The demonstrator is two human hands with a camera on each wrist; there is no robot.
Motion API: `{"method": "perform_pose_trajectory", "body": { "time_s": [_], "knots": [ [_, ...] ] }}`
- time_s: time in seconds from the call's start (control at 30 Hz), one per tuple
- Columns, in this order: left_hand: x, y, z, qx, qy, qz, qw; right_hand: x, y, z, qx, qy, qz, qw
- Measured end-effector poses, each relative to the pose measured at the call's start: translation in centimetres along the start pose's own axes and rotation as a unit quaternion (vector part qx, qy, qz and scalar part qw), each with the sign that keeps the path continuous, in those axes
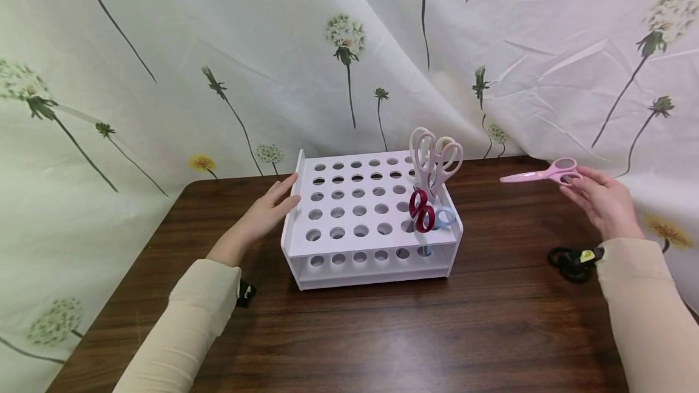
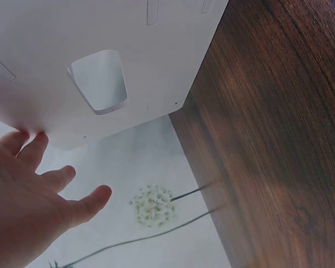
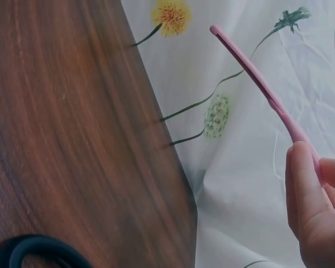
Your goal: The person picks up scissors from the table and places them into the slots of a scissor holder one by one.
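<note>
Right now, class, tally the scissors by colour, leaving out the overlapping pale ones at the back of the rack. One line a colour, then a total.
Pink scissors, in the right hand: 1
Red scissors, in the rack: 1
Light blue scissors, in the rack: 1
Black scissors, on the table: 1
Total: 4
</note>
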State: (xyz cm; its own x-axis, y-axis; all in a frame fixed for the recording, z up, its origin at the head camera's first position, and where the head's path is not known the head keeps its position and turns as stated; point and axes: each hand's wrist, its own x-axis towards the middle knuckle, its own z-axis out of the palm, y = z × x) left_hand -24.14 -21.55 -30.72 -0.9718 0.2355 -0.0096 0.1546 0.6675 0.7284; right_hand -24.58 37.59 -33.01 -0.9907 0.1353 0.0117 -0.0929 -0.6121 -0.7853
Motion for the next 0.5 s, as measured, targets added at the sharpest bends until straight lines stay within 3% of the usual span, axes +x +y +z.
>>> {"method": "perform_pose_trajectory", "body": {
  "time_s": [0.5],
  "knots": [
    [0.0,0.0,0.0,-0.002,-0.003,0.000,1.0000,0.0,-0.2,1.3,0.018,-0.011,-0.015,0.9997]
  ]
}}
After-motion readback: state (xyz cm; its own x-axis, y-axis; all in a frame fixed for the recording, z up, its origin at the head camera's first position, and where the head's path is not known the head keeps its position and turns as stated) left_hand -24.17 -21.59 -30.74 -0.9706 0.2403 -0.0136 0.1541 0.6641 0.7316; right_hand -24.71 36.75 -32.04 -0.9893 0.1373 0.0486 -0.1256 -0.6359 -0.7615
